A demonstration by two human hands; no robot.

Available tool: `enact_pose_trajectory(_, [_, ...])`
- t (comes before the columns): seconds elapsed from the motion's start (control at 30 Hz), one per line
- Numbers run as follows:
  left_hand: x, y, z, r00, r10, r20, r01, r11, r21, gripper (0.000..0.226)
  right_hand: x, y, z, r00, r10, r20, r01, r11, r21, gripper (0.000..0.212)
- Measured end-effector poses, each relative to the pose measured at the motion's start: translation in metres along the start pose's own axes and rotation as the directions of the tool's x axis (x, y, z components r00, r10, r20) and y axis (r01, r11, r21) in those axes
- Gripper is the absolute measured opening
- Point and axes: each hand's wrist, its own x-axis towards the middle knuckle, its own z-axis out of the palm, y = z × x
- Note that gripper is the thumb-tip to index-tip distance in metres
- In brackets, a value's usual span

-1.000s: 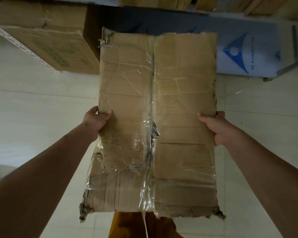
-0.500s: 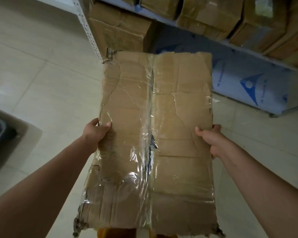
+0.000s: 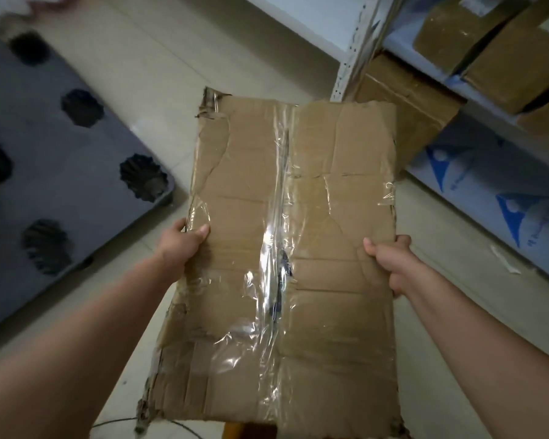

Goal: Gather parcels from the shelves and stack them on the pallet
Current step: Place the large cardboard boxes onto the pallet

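A worn brown cardboard parcel (image 3: 324, 217), taped down its middle seam with clear tape, fills the centre of the head view, carried in front of me above the floor. My left hand (image 3: 179, 245) grips its left edge, thumb on top. My right hand (image 3: 389, 258) grips its right edge, thumb on top and fingers curled under. The dark grey plastic pallet (image 3: 45, 172) with round holes lies on the floor to the left, with nothing on the part in view. The shelves (image 3: 355, 49) with more brown parcels (image 3: 514, 55) stand at the upper right.
A brown box (image 3: 406, 106) sits on the floor under the shelf, just behind the carried parcel. White sheets with blue triangle logos (image 3: 488, 201) lean along the right. Pale floor tiles (image 3: 159, 68) lie between pallet and shelf. A thin cable (image 3: 114, 423) runs along the bottom.
The view has swung left and away from the shelves, which have slid to the upper right. The pallet has come into view on the left. Both hands hold the parcel as before.
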Motion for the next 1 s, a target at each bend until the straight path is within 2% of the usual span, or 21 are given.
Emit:
enact_pose_trajectory(0.27, [0.023,-0.031,-0.195,0.977,-0.014,-0.212,-0.02,0.988,-0.154,0.022,-0.066,-0.068,0.181,0.973,-0.138,0.186,0.17,0.97,-0.171,0.065])
enact_pose_trajectory(0.37, [0.03,-0.045,-0.25,0.961,-0.046,-0.274,-0.013,0.977,-0.212,0.03,-0.089,-0.093,0.24,0.953,-0.173,0.247,0.231,0.945,-0.231,0.066])
enact_pose_trajectory(0.57, [0.068,-0.059,-0.325,0.929,-0.096,-0.359,-0.019,0.953,-0.303,0.021,-0.109,-0.145,0.35,0.91,-0.232,0.344,0.337,0.897,-0.285,0.062])
enact_pose_trajectory(0.73, [0.139,-0.064,-0.371,0.902,-0.179,-0.392,0.029,0.933,-0.359,0.016,-0.102,-0.193,0.448,0.883,-0.238,0.403,0.388,0.855,-0.345,0.061])
enact_pose_trajectory(0.83, [0.185,-0.058,-0.395,0.879,-0.267,-0.394,0.103,0.915,-0.391,0.022,-0.092,-0.222,0.503,0.869,-0.227,0.44,0.408,0.831,-0.378,0.06])
enact_pose_trajectory(0.97, [0.245,-0.051,-0.419,0.859,-0.354,-0.371,0.189,0.891,-0.414,0.053,-0.073,-0.254,0.561,0.841,-0.244,0.483,0.451,0.809,-0.377,0.058])
enact_pose_trajectory(1.0, [0.259,-0.047,-0.423,0.856,-0.366,-0.366,0.204,0.889,-0.411,0.05,-0.068,-0.261,0.574,0.834,-0.238,0.498,0.451,0.813,-0.368,0.058])
